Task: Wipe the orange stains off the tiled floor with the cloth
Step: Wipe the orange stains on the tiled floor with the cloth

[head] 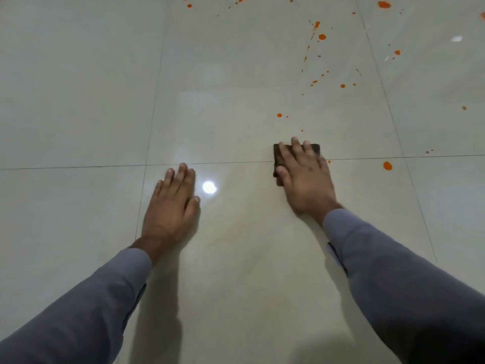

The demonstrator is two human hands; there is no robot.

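Several large glossy cream tiles of floor (pixel 78 101), thin dark grout lines crossing at 9 o'clock of the left hand. Bright lamp glare on the tile just beside that hand's thumb. Scattered orange stains (pixel 322 37) from 12 to 3 o'clock, thickest far off, one bigger blot at 3 o'clock near the grout line. Right hand (pixel 305 177) flat, fingers straight and spread, pressing a dark folded cloth (pixel 277 153) over the grout line at 1 o'clock. Left hand (pixel 172 203) flat on bare tile, fingers straight, holding nothing. Grey sleeves (pixel 393 271) on both arms. Bare stainless-looking tile from 7 to 11 o'clock.
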